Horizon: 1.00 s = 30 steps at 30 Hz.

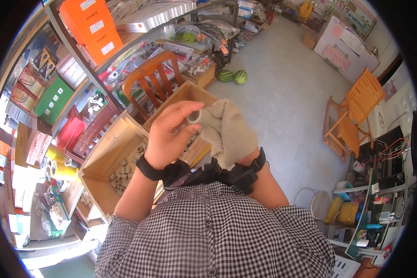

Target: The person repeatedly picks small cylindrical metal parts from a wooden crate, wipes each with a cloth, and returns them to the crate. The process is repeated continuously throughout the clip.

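Note:
Up in front of my chest, my left hand [164,139] pinches a short whitish plastic pipe fitting [200,116] between thumb and forefinger, its round opening showing. A beige knit cloth [231,134] covers my right hand [249,158], leaving only a little skin near the wrist in sight. One end of this cloth touches the fitting's right side. The right fingers are hidden beneath the fabric, which is bunched and held up by that hand. Below and left of my left hand, a wooden box [96,173] holds several similar fittings [120,180].
A second wooden box [200,94] stands beyond my hands, by a wooden chair [148,69]. Loaded shelves with orange boxes [95,32] line the left. Two watermelons [232,76] lie on the grey floor. A slatted wooden chair [352,116] and a cluttered bench [380,222] are at right.

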Motion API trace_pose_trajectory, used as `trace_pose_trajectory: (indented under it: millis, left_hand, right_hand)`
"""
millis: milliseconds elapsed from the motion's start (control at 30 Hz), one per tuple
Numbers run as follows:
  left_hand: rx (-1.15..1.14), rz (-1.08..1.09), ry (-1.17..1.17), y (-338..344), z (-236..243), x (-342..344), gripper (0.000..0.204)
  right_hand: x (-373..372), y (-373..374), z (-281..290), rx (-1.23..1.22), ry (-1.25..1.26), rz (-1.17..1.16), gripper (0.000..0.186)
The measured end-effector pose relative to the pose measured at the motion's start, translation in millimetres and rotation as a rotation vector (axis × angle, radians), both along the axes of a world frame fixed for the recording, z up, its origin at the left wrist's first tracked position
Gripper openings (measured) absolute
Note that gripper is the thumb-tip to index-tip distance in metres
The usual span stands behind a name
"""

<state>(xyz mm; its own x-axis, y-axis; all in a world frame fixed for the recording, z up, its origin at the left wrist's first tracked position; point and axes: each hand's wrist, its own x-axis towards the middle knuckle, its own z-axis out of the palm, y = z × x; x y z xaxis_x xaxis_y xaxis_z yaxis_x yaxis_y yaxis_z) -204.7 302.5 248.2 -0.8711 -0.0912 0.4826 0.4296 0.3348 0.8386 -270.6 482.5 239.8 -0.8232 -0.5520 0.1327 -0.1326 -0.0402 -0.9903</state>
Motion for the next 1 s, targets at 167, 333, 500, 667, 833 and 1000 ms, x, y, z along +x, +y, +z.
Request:
trace_pose_trajectory:
  millis: [167, 333, 500, 667, 833, 1000]
  left_hand:
    - [0.17, -0.232, 0.003, 9, -6, -4, 0.049]
    - [0.249, -0.343, -0.017, 8, -5, -5, 0.051]
    - [0.384, -0.335, 0.095, -2, -1, -6, 0.048]
    - [0.314, -0.135, 0.099, -15, -2, -8, 0.052]
    - [-0.085, 0.098, -0.017, -13, -5, -9, 0.047]
    - [-0.254, 0.035, -0.044, -2, 1, -8, 0.043]
  right_hand:
    - [-16, 3, -27, 0.265, 0.711, -0.033, 0.035]
    - [-20, -1, -32, 0.164, 0.685, 0.013, 0.035]
    - [-17, -13, -34, -0.2, 0.124, 0.06, 0.034]
    - [-19, -8, -25, -0.59, -0.632, 0.198, 0.03]
    - [-17, 3, -2, -0.048, 0.293, -0.06, 0.022]
    - [-24, 5, -17, 0.059, 0.19, 0.047, 0.024]
